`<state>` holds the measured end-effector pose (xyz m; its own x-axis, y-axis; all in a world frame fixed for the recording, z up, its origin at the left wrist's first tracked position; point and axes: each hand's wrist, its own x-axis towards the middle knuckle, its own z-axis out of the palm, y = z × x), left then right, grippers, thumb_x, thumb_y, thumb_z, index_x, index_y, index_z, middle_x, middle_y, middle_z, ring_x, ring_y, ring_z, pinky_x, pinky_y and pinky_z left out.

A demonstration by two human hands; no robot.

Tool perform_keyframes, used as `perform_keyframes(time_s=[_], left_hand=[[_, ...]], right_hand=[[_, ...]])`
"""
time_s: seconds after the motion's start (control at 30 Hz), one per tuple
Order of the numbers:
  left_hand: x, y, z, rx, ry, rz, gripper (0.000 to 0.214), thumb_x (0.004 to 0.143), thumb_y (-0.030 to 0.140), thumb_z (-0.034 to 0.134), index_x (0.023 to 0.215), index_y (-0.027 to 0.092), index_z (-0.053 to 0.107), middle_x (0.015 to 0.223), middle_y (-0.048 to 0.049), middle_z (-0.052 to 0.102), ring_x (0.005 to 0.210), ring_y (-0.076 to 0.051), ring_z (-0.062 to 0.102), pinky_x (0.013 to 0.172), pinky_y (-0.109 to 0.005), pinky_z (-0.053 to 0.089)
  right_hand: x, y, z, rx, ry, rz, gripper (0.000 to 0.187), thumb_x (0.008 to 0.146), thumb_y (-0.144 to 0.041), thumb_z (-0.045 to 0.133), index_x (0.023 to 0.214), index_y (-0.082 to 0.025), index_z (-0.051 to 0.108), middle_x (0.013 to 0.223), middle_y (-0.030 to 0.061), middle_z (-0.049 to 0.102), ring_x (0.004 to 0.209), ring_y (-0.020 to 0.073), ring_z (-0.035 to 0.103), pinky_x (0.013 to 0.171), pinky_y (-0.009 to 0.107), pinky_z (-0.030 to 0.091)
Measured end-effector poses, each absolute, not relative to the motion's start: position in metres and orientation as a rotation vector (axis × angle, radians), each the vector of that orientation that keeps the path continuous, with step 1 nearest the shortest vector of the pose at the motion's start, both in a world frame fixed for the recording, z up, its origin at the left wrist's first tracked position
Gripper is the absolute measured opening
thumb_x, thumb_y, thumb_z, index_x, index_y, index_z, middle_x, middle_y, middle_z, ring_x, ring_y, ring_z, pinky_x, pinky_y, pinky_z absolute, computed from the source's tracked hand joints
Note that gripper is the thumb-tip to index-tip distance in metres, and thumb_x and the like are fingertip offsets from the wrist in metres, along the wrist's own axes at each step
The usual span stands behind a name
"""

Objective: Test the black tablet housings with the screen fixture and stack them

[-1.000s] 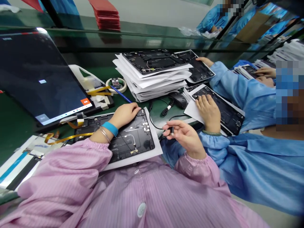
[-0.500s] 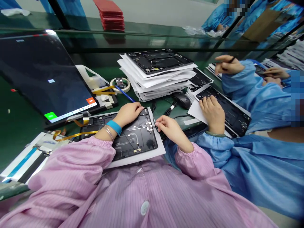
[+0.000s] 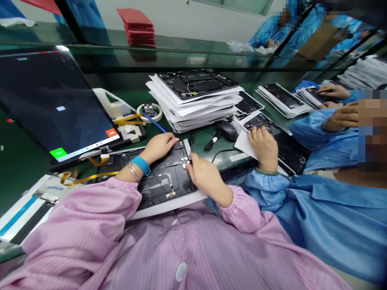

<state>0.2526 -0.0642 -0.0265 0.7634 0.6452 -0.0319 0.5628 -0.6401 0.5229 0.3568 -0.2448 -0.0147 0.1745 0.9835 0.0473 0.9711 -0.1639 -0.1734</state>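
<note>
Head view: half-curled hands (image 3: 160,146) (image 3: 207,176) on black panel (image 3: 157,186)

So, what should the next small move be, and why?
Perhaps the right hand should press gently against the edge of the black panel: it is right at that edge, and the left hand rests on top, probably able to steady it.

Red stack (image 3: 139,30) on the shelf (image 3: 187,39), black mouse (image 3: 227,130) below

A blue pen (image 3: 155,123) slants across the near side of a tape roll (image 3: 159,110), where a small metal piece (image 3: 148,108) rests. Crumpled clear plastic (image 3: 238,46) lies on the shelf, near a person in blue (image 3: 260,29). A brown cardboard box (image 3: 317,42) shows at upper right.
</note>
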Motion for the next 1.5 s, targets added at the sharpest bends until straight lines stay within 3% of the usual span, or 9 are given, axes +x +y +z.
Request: perform_keyframes(time_s=[0.2, 0.27, 0.37, 0.6, 0.83, 1.07, 1.23, 1.37, 1.5], left_hand=[[0.253, -0.064, -0.027, 2.422, 0.899, 0.206, 0.034, 0.094, 0.043, 0.041, 0.084, 0.019, 0.062, 0.088, -0.0074, 0.07, 0.081, -0.023, 0.063, 0.068, -0.03, 0.041], [0.253, -0.065, -0.027, 2.43, 0.882, 0.206, 0.034, 0.094, 0.043, 0.04, 0.084, 0.019, 0.062, 0.088, -0.0072, 0.07, 0.082, -0.023, 0.063, 0.069, -0.03, 0.041], [0.253, -0.065, -0.027, 2.438, 0.854, 0.222, 0.034, 0.095, 0.042, 0.04, 0.085, 0.019, 0.063, 0.09, -0.0072, 0.071, 0.084, -0.023, 0.064, 0.07, -0.03, 0.043], [0.255, -0.067, -0.026, 2.445, 0.871, 0.235, 0.034, 0.097, 0.041, 0.04, 0.092, 0.018, 0.066, 0.094, -0.0083, 0.071, 0.089, -0.024, 0.065, 0.074, -0.031, 0.045], [0.26, -0.061, -0.025, 2.447, 0.887, 0.208, 0.033, 0.098, 0.041, 0.042, 0.1, 0.02, 0.067, 0.101, -0.0052, 0.071, 0.096, -0.022, 0.065, 0.079, -0.028, 0.047], [0.257, -0.061, -0.024, 2.439, 0.887, 0.225, 0.034, 0.098, 0.041, 0.041, 0.1, 0.019, 0.067, 0.101, -0.0061, 0.071, 0.093, -0.022, 0.064, 0.077, -0.029, 0.046], [0.256, -0.064, -0.028, 2.453, 0.87, 0.223, 0.033, 0.098, 0.041, 0.041, 0.096, 0.018, 0.066, 0.098, -0.0071, 0.071, 0.091, -0.023, 0.064, 0.074, -0.029, 0.044], [0.255, -0.064, -0.031, 2.445, 0.874, 0.226, 0.032, 0.097, 0.039, 0.041, 0.09, 0.018, 0.064, 0.093, -0.0078, 0.07, 0.086, -0.024, 0.063, 0.07, -0.03, 0.041], [0.253, -0.062, -0.034, 2.431, 0.859, 0.207, 0.032, 0.096, 0.04, 0.041, 0.086, 0.019, 0.062, 0.087, -0.0064, 0.069, 0.081, -0.024, 0.062, 0.066, -0.03, 0.037]], right_hand=[[0.41, -0.238, -0.007, -2.16, -1.715, 0.1, 0.025, 0.1, -0.024, 0.038, 0.117, -0.019, 0.056, 0.089, 0.0074, 0.069, 0.082, 0.0247, 0.066, 0.071, 0.032, 0.05], [0.452, -0.232, -0.01, -2.17, -1.374, -0.198, 0.032, 0.095, -0.013, 0.034, 0.114, -0.019, 0.058, 0.103, 0.0106, 0.067, 0.099, 0.0256, 0.063, 0.087, 0.038, 0.048], [0.504, -0.219, -0.024, -2.232, -1.218, -0.417, 0.038, 0.083, -0.015, 0.05, 0.121, -0.009, 0.055, 0.123, 0.0216, 0.057, 0.123, 0.0352, 0.047, 0.103, 0.052, 0.037], [0.53, -0.211, -0.054, -2.177, -1.287, -0.306, 0.056, 0.078, -0.031, 0.055, 0.127, -0.004, 0.051, 0.122, 0.0245, 0.057, 0.115, 0.0359, 0.053, 0.1, 0.05, 0.043], [0.544, -0.206, -0.058, -2.239, -1.18, -0.35, 0.063, 0.074, -0.049, 0.059, 0.123, -0.01, 0.056, 0.111, 0.0233, 0.06, 0.108, 0.0426, 0.055, 0.092, 0.053, 0.045], [0.538, -0.205, -0.057, -2.279, -1.207, -0.343, 0.063, 0.074, -0.044, 0.062, 0.126, -0.011, 0.055, 0.113, 0.0242, 0.059, 0.109, 0.0416, 0.054, 0.092, 0.051, 0.044], [0.532, -0.198, -0.053, -2.204, -1.334, -0.302, 0.064, 0.074, -0.041, 0.061, 0.127, -0.004, 0.055, 0.125, 0.0246, 0.054, 0.119, 0.0396, 0.049, 0.102, 0.051, 0.039], [0.519, -0.198, -0.044, -2.198, -1.321, -0.225, 0.049, 0.075, -0.03, 0.061, 0.121, -0.013, 0.06, 0.119, 0.0155, 0.062, 0.112, 0.0327, 0.056, 0.099, 0.046, 0.046], [0.498, -0.205, -0.039, -2.259, -1.159, -0.338, 0.044, 0.073, -0.027, 0.064, 0.117, -0.018, 0.063, 0.115, 0.0131, 0.064, 0.108, 0.0329, 0.059, 0.095, 0.046, 0.049]])
